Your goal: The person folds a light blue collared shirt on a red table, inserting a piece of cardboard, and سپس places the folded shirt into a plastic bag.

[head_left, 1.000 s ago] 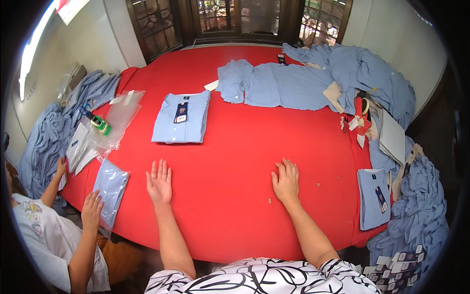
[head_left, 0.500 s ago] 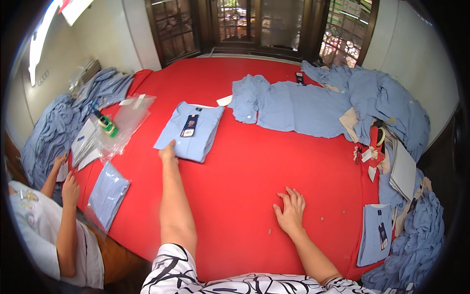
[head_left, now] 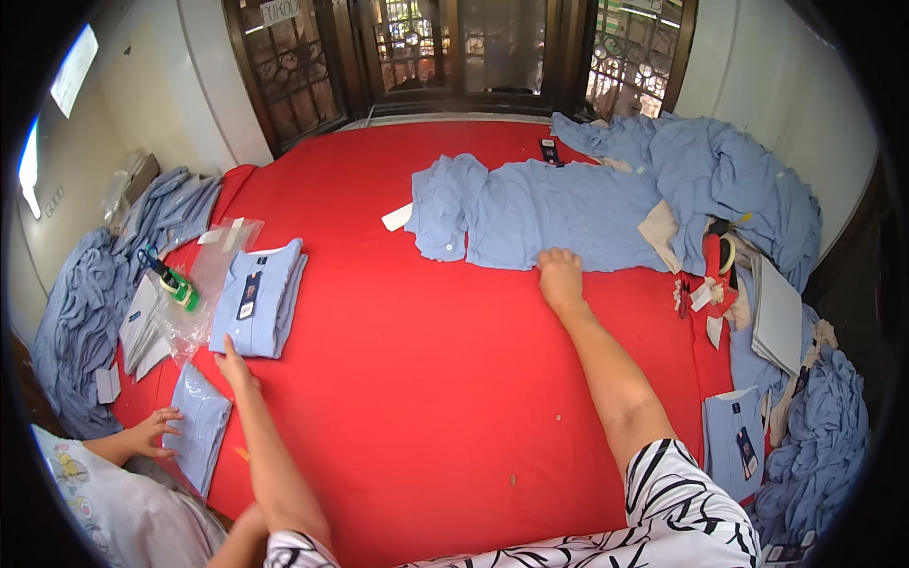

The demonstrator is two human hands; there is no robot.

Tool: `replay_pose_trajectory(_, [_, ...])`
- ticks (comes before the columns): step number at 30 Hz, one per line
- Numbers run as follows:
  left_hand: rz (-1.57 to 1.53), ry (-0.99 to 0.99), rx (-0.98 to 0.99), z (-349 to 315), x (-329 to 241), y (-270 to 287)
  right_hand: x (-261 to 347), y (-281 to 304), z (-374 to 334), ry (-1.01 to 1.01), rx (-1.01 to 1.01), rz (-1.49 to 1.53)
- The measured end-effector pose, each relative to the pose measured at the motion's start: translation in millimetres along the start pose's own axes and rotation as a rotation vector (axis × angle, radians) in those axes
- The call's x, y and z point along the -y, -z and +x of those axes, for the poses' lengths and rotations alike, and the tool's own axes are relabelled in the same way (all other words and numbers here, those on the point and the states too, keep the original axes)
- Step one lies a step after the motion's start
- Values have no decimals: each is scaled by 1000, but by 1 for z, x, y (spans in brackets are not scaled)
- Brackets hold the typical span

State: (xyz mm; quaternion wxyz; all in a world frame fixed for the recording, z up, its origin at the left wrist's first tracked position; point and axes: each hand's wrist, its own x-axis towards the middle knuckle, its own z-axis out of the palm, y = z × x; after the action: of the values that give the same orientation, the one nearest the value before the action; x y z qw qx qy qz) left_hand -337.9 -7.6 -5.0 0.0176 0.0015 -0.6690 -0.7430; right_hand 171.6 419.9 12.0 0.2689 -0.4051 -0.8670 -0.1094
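My left hand point(head_left: 233, 364) is closed on the near edge of a folded light blue shirt point(head_left: 270, 308) with a dark hang tag point(head_left: 249, 295). This shirt lies at the left, partly over a clear plastic bag point(head_left: 227, 248). Farther off, my right hand point(head_left: 561, 273) has its fingers curled onto the near edge of a spread-out light blue shirt point(head_left: 544, 213); the fingertips are partly hidden. A pale card point(head_left: 397, 218) lies at that shirt's left end. Below the folded shirt, a co-worker's hand point(head_left: 156, 432) touches a bagged blue shirt point(head_left: 197, 431).
A red cloth point(head_left: 407, 398) covers the table. Blue garments heap at the left point(head_left: 80, 322) and far right point(head_left: 739, 180). A green tape dispenser point(head_left: 180, 292) sits on white papers point(head_left: 144, 322). Another folded shirt point(head_left: 727, 440) lies at the right, near a stack of white sheets point(head_left: 775, 317).
My left hand has moved the folded shirt leftward beside the plastic bag. My right hand has gone forward from the bare cloth to the spread shirt. The co-worker's hand has moved onto the bagged shirt.
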Motion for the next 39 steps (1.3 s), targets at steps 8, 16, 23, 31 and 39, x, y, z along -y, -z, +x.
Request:
replay_pose_trajectory(8, [14,-64,596,-311,-97,-56,118,104,-147,146,180,304])
replay_pose_trajectory(16, [705,-403,908,-382,-100,-41,144,203,-228,-170,583,996])
replay_pose_trajectory(23, [886,-508,771,-352,-35,-11,-55,148,-225,-617,85,-74])
replay_pose_trajectory(31, [668,-494,656,-330,-43,60,-56,209,-286,-771,334,117])
replay_pose_trajectory(39, [1105,-310,741,-350,-68,79,-12,268,-285,-720,405,253])
